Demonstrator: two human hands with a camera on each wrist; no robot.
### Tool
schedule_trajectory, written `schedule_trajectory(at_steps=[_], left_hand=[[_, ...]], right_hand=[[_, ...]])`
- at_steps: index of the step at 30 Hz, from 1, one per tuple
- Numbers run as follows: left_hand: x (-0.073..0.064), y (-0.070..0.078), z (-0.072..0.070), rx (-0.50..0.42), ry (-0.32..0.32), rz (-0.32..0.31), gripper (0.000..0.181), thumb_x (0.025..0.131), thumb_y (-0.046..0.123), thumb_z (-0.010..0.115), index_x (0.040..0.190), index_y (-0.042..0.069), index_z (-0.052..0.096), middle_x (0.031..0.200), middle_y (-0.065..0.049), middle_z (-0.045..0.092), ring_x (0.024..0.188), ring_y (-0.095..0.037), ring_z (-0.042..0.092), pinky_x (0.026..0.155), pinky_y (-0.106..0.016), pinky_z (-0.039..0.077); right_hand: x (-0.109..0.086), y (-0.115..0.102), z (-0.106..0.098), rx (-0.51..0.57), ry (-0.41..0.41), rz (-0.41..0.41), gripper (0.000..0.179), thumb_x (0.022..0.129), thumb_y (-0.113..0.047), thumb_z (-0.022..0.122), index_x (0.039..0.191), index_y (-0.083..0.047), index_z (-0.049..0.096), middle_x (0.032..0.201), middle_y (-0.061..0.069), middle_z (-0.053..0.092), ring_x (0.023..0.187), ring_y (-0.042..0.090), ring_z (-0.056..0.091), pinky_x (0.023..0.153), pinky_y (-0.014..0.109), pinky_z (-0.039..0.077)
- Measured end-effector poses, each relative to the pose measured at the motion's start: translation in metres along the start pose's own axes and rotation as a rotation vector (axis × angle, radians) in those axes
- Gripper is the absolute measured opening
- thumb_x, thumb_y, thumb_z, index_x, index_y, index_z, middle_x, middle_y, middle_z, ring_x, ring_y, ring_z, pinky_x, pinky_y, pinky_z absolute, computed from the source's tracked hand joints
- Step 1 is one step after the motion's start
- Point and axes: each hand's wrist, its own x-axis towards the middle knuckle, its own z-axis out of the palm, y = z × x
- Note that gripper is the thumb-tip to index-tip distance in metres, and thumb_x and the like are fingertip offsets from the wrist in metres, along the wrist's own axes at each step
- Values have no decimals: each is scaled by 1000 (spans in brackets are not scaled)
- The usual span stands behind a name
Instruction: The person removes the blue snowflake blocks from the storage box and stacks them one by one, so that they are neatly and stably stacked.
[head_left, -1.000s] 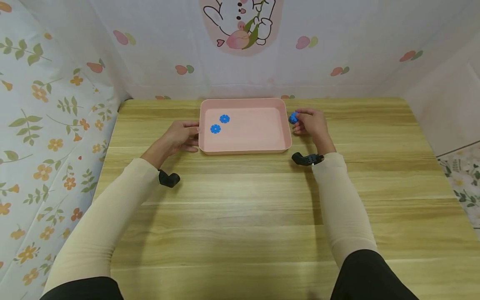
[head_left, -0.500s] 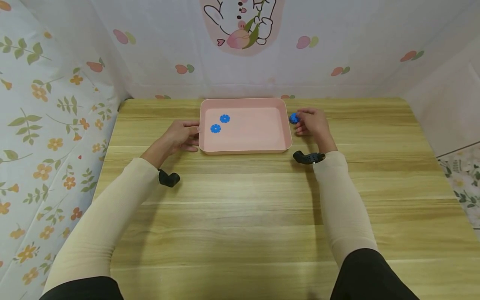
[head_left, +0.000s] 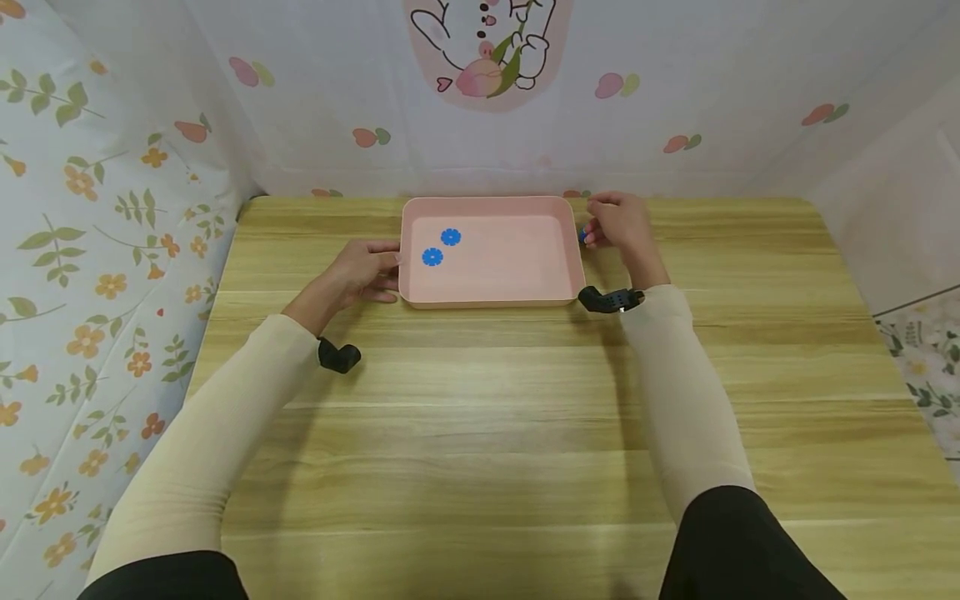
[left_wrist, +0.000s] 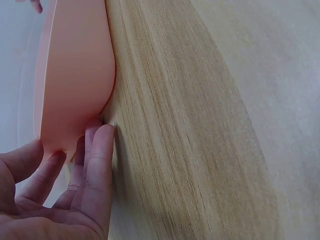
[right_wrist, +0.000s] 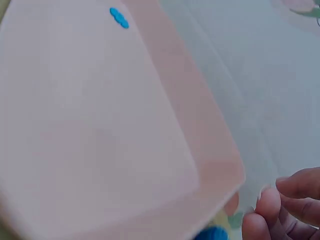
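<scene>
A shallow pink tray (head_left: 491, 259) lies on the table with two blue snowflake-shaped building discs (head_left: 450, 237) in its left part. At the tray's left end my left hand (head_left: 362, 273) holds its edge, the thumb at the rim and the fingers against the outer wall and near its base. My right hand (head_left: 621, 222) hovers just past the tray's right end, fingers loosely bent. In the right wrist view nothing shows between its fingertips (right_wrist: 268, 204). Below that hand, beside the tray, sits a blue piece or cluster (right_wrist: 212, 233), partly hidden.
The wooden table (head_left: 480, 417) stretches in front of the tray. A white printed cloth (head_left: 315, 92) hangs behind it, and a floral cloth (head_left: 112, 292) hangs at the left. Black wrist cameras (head_left: 339, 357) are strapped to both arms.
My right hand has lifted and shifted toward the back, away from the blue cluster that its fingers were touching. The left hand and the tray have stayed put.
</scene>
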Motion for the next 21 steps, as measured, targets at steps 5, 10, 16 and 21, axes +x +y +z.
schedule_trajectory(at_steps=[5,10,16,21], left_hand=[[-1,1,1,2,-1,1,44,104,22,48,148,19,44,120,-17,62,79,-17,71,77,-41,60],[0,1,1,-1,-2,0,45,104,23,48,148,18,44,119,-17,63,78,-16,71,76,-40,60],[1,0,0,3,0,-1,44,104,23,48,148,19,44,119,-16,62,77,-16,70,76,-40,60],[2,-1,0,-12,5,-5,44,104,22,48,147,19,45,114,-14,63,75,-15,70,75,-40,60]], right_hand=[[0,-13,13,7,-46,-18,38,99,-21,56,134,-5,57,64,4,60,47,12,58,51,26,56],[1,-23,29,-14,-71,-47,37,98,-18,55,133,-4,57,66,5,61,47,12,60,53,28,58],[0,-31,49,-53,-131,-82,37,98,-15,52,134,-5,56,66,7,61,45,12,58,55,31,59],[2,-33,65,-97,-197,-109,36,98,-16,51,133,-7,57,70,9,62,47,12,59,59,33,60]])
